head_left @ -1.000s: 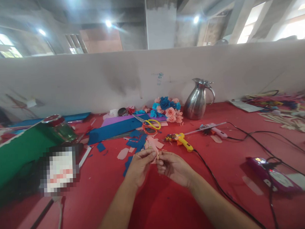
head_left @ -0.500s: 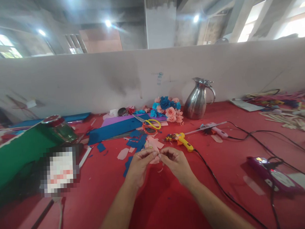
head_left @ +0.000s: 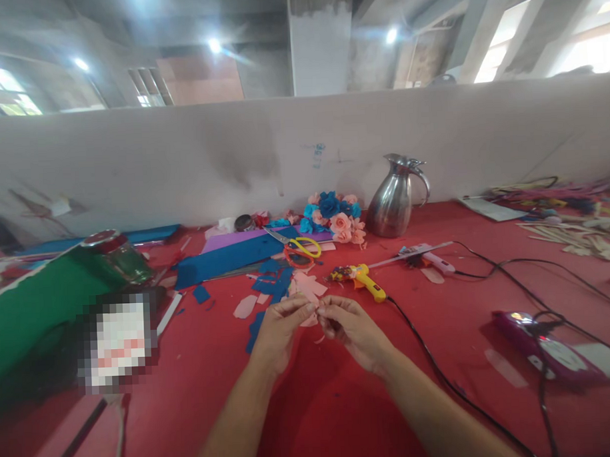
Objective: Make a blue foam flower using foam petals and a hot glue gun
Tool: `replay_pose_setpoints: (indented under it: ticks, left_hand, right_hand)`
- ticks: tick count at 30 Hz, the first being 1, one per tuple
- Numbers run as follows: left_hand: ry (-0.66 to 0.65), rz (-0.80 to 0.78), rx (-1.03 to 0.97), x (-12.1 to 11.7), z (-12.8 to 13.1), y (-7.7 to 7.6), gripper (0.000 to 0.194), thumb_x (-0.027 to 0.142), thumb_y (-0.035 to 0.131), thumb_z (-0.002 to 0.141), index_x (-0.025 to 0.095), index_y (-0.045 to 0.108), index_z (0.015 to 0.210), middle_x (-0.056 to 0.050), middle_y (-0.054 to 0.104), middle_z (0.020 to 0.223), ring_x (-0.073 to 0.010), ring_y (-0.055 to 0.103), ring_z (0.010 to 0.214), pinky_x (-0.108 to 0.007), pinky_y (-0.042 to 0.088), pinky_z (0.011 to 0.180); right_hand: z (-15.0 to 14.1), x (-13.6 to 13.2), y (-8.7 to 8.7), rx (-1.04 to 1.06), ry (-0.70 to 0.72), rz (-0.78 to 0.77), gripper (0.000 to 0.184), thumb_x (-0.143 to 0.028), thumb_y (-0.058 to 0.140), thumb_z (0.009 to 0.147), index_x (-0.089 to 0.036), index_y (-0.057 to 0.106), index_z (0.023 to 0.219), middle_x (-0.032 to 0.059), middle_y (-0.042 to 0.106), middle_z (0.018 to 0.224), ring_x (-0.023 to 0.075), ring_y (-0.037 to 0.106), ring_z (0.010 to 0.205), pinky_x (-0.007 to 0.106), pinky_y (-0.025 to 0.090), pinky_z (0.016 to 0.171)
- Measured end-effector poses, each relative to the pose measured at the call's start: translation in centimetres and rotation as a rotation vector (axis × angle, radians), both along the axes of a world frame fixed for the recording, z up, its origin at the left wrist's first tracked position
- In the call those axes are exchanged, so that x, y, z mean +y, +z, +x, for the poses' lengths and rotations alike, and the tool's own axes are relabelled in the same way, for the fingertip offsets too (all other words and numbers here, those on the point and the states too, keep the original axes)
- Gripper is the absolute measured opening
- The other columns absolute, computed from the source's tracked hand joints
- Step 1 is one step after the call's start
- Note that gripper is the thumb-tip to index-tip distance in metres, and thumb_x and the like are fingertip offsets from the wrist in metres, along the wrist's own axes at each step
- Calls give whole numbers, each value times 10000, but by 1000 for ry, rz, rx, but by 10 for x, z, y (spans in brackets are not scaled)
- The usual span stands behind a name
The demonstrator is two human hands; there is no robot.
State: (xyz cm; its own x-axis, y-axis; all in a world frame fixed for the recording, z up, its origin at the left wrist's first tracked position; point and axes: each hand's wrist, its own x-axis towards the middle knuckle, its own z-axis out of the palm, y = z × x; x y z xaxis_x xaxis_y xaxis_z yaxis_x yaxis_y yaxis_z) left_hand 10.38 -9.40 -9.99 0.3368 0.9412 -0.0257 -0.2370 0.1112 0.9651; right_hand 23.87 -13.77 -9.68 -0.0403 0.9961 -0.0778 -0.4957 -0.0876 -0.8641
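Observation:
Fingertips together, my left hand (head_left: pixel 283 326) and my right hand (head_left: pixel 351 323) pinch a small pink paper petal, mostly hidden by the fingers. Just beyond them lie loose pink paper petals (head_left: pixel 303 282) and blue paper pieces (head_left: pixel 280 287). Right of the hands rests a yellow hot glue gun (head_left: pixel 371 285), its nozzle end coated with messy residue. Scissors (head_left: pixel 300 248) with yellow and orange handles lie on blue paper sheets (head_left: pixel 226 258). Behind stands a bunch of pink and blue paper flowers (head_left: pixel 334 217).
A steel jug (head_left: pixel 394 199) stands by the wall. At right are a pink glue gun (head_left: pixel 436 260), a purple power strip (head_left: pixel 549 346) and black cables (head_left: pixel 429 357). A glass jar (head_left: pixel 118 255) and a green board (head_left: pixel 42 297) occupy the left of the red table (head_left: pixel 321 414).
My right hand has turned slightly, its fingers curling lower beneath the pinch. My left hand stays almost still, and the things on the table have not moved.

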Motion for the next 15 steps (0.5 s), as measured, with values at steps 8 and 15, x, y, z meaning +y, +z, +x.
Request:
replay_pose_setpoints:
  ticks: [8,15]
  left_hand:
    - [-2,12,6,-3,3,5,107,268,750,649,164,729,663,-15,588,711,-122,515,713,-241,425,685]
    - [0,33,58,-3,2,4,138,290,750,647,160,746,693,-42,635,768,-156,554,766,-278,447,733]
  right_hand:
    - [-3,1,-3,-169,-141,31,211,-363,705,655,-184,595,666,-50,549,539,70,419,448,208,342,445]
    - [-1,1,-2,-146,-154,10,131,-279,649,653,-174,583,609,-54,499,518,65,360,458,218,276,468]
